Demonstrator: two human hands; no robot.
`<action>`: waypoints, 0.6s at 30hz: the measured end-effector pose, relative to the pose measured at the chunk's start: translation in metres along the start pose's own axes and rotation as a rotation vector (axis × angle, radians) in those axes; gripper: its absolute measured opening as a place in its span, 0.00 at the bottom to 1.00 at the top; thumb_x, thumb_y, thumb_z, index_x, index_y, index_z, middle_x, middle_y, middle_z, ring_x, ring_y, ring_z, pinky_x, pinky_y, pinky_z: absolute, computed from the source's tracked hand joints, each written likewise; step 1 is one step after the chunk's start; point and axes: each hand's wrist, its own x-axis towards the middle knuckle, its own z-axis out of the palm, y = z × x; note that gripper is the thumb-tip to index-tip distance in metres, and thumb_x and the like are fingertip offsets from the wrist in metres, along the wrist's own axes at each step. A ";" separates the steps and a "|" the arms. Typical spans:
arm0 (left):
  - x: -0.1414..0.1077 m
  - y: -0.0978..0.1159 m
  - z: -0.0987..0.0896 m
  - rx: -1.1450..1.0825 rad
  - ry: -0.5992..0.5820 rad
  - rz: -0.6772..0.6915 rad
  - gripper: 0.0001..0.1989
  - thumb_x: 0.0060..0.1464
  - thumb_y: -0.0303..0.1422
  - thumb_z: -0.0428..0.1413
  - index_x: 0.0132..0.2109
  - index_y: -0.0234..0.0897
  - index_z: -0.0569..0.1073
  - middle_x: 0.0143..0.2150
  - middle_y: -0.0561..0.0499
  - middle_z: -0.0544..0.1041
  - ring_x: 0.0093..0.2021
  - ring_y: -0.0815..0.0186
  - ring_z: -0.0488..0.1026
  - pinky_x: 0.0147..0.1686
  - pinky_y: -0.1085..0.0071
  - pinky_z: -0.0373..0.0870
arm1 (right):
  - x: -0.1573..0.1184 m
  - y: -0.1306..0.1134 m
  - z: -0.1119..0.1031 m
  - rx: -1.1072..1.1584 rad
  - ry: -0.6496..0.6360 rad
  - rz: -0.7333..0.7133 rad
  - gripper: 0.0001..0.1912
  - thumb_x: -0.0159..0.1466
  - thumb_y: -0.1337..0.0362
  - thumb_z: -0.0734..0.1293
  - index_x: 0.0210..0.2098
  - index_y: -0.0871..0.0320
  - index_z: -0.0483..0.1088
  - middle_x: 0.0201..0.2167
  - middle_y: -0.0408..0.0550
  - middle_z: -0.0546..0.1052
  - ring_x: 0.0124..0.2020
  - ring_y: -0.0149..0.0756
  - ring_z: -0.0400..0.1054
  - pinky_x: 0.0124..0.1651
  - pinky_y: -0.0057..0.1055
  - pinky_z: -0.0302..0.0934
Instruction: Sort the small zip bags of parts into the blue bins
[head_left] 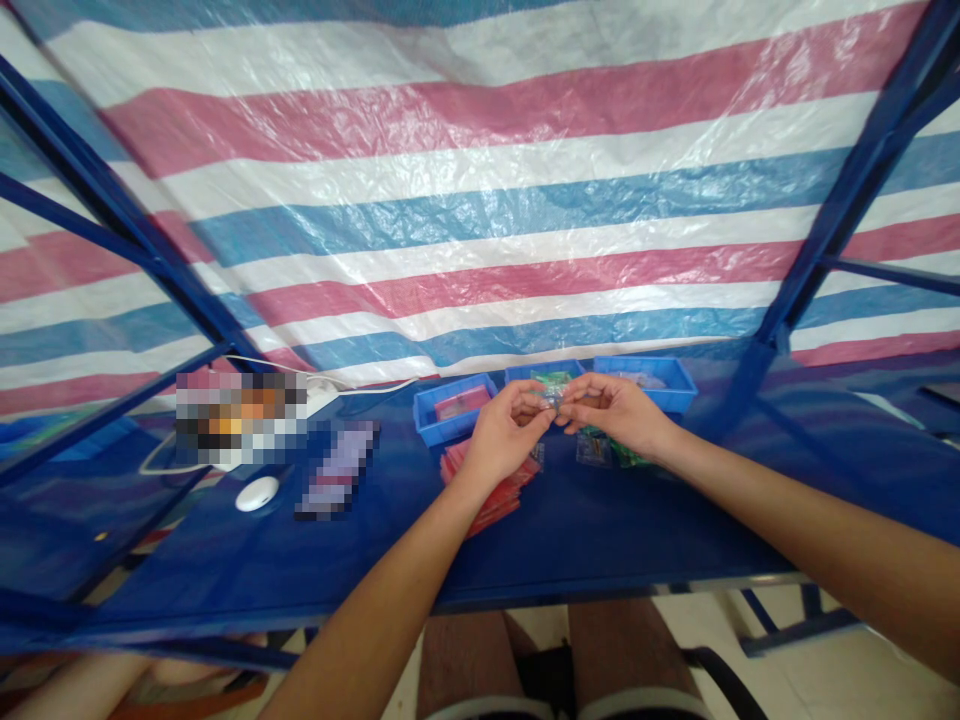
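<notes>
My left hand (504, 432) and my right hand (619, 412) meet over the table, both closed with fingertips pinched. Between them is a small clear plastic bag (553, 394); its contents are too small to make out. Beneath my left hand lies a pile of flat red packets (496, 503). Under my right hand, a clear packet with small dark pieces (593, 449) rests on the table beside some green packets (628, 457), partly hidden by the hand. Just behind my fingers stands a blue bin (574, 369) with something green in it.
A left blue bin (429, 428) holds a red item; a right blue bin (682, 385) holds clear packets. Further left are a white oval object (256, 493), a blurred-out flat object (339, 470) and a white cable (375, 389). Blue frame posts (806, 240) flank the table (600, 530). Another person's arm (112, 685) shows lower left.
</notes>
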 end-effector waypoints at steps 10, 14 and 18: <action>-0.002 0.002 0.002 0.095 -0.029 0.046 0.18 0.58 0.28 0.63 0.54 0.38 0.72 0.41 0.49 0.82 0.39 0.66 0.81 0.43 0.70 0.77 | -0.001 0.003 0.000 -0.027 -0.074 0.001 0.18 0.59 0.59 0.80 0.45 0.53 0.75 0.36 0.44 0.82 0.35 0.37 0.80 0.45 0.37 0.75; -0.003 0.000 0.003 0.097 -0.008 0.049 0.18 0.58 0.29 0.63 0.54 0.39 0.71 0.41 0.49 0.82 0.40 0.65 0.81 0.45 0.69 0.78 | -0.001 0.003 0.002 -0.067 -0.046 -0.005 0.19 0.58 0.55 0.80 0.44 0.54 0.74 0.33 0.43 0.82 0.33 0.37 0.79 0.42 0.36 0.75; -0.002 0.001 0.003 0.078 0.021 0.040 0.16 0.60 0.34 0.63 0.54 0.38 0.72 0.43 0.48 0.83 0.42 0.63 0.82 0.44 0.69 0.77 | 0.000 0.002 0.001 -0.068 -0.016 -0.011 0.19 0.57 0.54 0.80 0.42 0.53 0.73 0.31 0.42 0.81 0.31 0.36 0.77 0.39 0.35 0.74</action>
